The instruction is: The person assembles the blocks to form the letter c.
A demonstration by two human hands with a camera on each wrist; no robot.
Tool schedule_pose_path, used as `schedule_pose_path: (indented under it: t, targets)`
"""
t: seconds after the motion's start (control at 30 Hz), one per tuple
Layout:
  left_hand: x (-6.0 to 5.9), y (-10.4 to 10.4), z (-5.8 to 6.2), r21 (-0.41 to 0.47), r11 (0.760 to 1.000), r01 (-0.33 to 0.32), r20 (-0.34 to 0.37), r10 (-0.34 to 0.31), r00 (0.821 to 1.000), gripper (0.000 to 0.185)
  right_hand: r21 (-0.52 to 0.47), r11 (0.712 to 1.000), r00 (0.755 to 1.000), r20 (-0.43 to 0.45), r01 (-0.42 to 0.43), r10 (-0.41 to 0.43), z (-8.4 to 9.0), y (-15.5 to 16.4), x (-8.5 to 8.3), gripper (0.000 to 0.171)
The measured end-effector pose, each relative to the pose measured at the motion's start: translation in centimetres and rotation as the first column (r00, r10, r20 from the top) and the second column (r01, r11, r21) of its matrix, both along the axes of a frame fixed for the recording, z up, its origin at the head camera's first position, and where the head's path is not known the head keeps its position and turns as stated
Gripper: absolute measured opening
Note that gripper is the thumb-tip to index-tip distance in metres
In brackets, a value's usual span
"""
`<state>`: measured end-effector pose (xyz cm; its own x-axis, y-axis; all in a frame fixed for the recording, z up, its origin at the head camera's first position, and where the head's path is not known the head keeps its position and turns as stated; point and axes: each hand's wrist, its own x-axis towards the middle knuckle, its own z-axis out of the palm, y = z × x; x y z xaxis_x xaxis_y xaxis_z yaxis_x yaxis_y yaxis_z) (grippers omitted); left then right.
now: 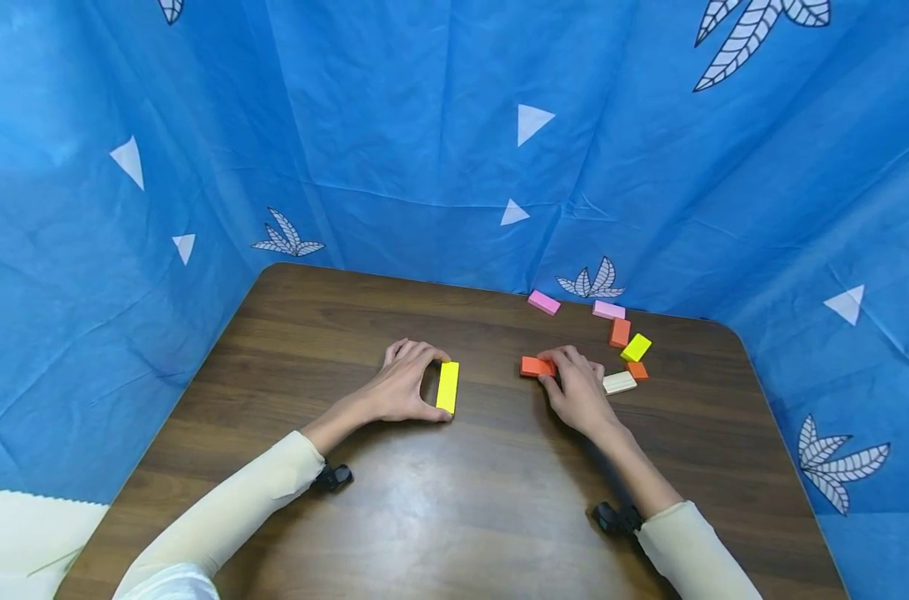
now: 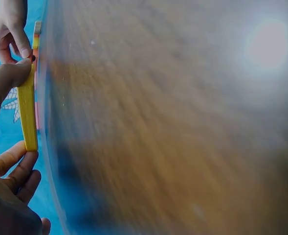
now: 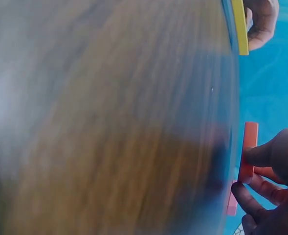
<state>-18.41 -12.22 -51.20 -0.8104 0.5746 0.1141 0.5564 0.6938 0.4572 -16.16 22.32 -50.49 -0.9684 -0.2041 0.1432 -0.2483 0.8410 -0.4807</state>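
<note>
My left hand [image 1: 407,385] grips a yellow block [image 1: 447,387] by its two ends, thumb at the near end and fingertips at the far end. In the left wrist view the same yellow block [image 2: 28,115] spans from thumb to fingers. To the right, my right hand [image 1: 580,396] pinches an orange-red block [image 1: 532,367] between thumb and fingers. The right wrist view shows that orange-red block [image 3: 249,147] with the thumb across its side. A gap of tabletop separates the two held blocks.
Right of my right hand lie a pale wood block [image 1: 620,382], a small orange block [image 1: 637,371], a yellow-green block [image 1: 636,347] and a red-orange block [image 1: 620,333]. Two pink blocks [image 1: 544,302] sit near the back edge of the wooden table [image 1: 312,325]. Blue cloth [image 1: 394,125] hangs behind.
</note>
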Motion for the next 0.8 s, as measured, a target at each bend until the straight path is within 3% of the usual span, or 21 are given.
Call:
schedule_pose_path:
  t: [0.5, 0.8]
  targets:
    - [0.8, -1.2, -0.6, -0.036, 0.999, -0.003, 0.017, 0.003, 1.000, 0.093, 0.011, 0.999, 0.999, -0.002, -0.034, 0.034, 0.1, -1.6, -0.5, 0.033]
    - [1.1, -1.6, 0.0, -0.024, 1.000, 0.012, 0.038, -0.011, 0.999, 0.095, 0.005, 0.999, 0.999, 0.005, -0.054, 0.054, 0.2, -1.9, -1.0, 0.032]
